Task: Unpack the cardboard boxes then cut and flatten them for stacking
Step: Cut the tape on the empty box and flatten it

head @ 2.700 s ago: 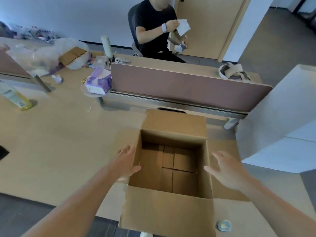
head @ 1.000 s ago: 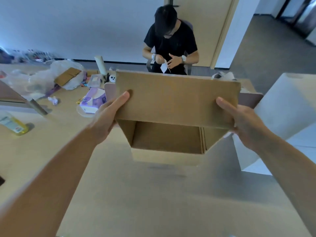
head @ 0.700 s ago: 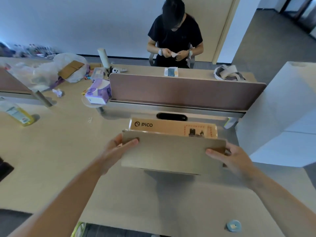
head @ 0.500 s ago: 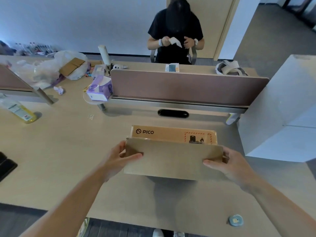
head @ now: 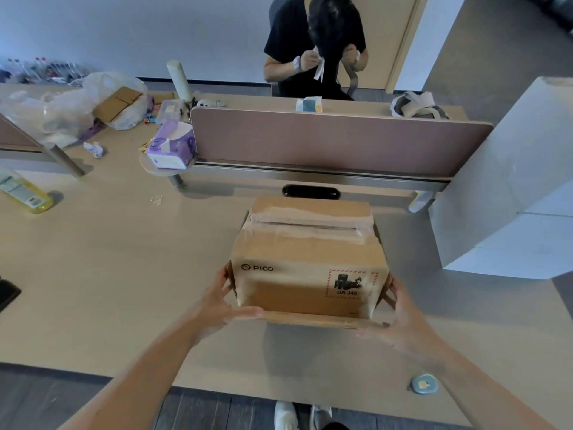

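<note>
A brown cardboard box (head: 307, 259) printed "PICO", with a red-framed hazard label, stands upside down on the desk (head: 117, 274). Its taped seam faces up and its printed side faces me. One flap sticks out along its near bottom edge. My left hand (head: 221, 302) grips the near left corner, thumb lying on that flap. My right hand (head: 400, 318) grips the near right corner, fingers up the box's side and thumb at the flap.
A brown divider panel (head: 325, 141) runs behind the box, with a person (head: 316, 41) seated beyond it. A big white box (head: 511, 187) stands at the right. There is a purple tissue box (head: 170, 147), a yellow bottle (head: 26, 192), plastic bags (head: 68, 110) and a small blue disc (head: 424, 383).
The box stood open side up, then both hands lifted it and turned it over. It now sits on the desk with its taped bottom upward.
</note>
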Action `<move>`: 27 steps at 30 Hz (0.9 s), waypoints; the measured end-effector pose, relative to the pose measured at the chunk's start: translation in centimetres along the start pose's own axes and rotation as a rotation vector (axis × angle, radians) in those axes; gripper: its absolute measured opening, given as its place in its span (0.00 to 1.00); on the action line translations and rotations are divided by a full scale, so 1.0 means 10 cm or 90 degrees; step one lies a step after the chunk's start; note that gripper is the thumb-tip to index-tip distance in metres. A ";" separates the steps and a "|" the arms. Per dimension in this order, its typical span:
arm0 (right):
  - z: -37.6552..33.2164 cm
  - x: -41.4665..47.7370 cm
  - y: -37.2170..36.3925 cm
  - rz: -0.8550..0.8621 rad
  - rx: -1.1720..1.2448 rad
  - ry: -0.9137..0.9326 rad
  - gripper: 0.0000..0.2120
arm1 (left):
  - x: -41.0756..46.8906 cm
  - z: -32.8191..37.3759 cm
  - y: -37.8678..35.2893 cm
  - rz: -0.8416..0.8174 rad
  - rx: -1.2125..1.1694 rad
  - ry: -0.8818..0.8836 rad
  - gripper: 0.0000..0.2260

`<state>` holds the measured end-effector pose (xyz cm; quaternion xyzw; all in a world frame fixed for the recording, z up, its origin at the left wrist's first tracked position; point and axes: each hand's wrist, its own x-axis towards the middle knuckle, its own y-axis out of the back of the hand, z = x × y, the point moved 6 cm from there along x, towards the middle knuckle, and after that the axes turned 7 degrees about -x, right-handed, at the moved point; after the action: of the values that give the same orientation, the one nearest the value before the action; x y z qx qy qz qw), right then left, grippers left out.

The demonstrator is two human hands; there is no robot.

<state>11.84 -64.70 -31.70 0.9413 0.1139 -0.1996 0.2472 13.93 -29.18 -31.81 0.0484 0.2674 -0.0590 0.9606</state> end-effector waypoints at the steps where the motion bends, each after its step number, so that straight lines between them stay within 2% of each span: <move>1: 0.02 -0.02 -0.03 -0.014 0.005 -0.007 0.63 | 0.00 -0.02 0.00 0.002 0.002 0.005 0.44; 3: 0.06 -0.04 -0.06 -0.034 0.003 -0.017 0.65 | 0.00 -0.04 0.04 0.020 -0.008 0.027 0.38; 4: 0.08 -0.03 -0.08 -0.037 -0.003 -0.024 0.65 | 0.01 -0.07 0.07 0.035 -0.022 0.042 0.37; 7: 0.18 -0.04 -0.06 -0.007 -0.016 -0.060 0.58 | 0.01 -0.11 0.15 0.074 -0.040 0.077 0.44; 9: 0.28 -0.06 0.00 0.044 -0.015 -0.104 0.54 | -0.02 -0.13 0.17 0.090 -0.036 0.092 0.43; 11: 0.36 -0.07 0.12 0.108 -0.021 -0.150 0.53 | -0.03 -0.16 0.23 0.150 0.023 0.092 0.35; 13: 0.39 -0.04 0.24 0.165 -0.020 -0.159 0.52 | -0.01 -0.10 0.31 0.226 0.133 0.065 0.39; 15: 0.28 0.03 0.31 0.195 -0.036 -0.122 0.52 | 0.05 0.11 0.26 0.236 0.247 -0.039 0.39; 17: 0.08 0.11 0.30 0.198 -0.118 -0.044 0.48 | 0.14 0.32 0.08 0.181 0.371 -0.174 0.36; 20: -0.27 0.24 0.11 0.152 -0.296 0.099 0.37 | 0.30 0.47 -0.33 0.057 0.576 -0.296 0.34; 22: -0.38 0.30 -0.09 0.076 -0.404 0.131 0.36 | 0.38 0.44 -0.59 -0.008 0.695 -0.305 0.33; 25: -0.30 0.34 -0.29 -0.038 -0.558 0.081 0.40 | 0.46 0.21 -0.78 -0.072 0.816 -0.251 0.32; 27: -0.22 0.34 -0.35 -0.073 -0.622 0.056 0.42 | 0.46 0.06 -0.78 -0.075 0.845 -0.239 0.31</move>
<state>14.53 -60.20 -32.85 0.7152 0.2561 -0.0964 0.6431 17.12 -37.39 -34.16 0.6005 0.0059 -0.2697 0.7528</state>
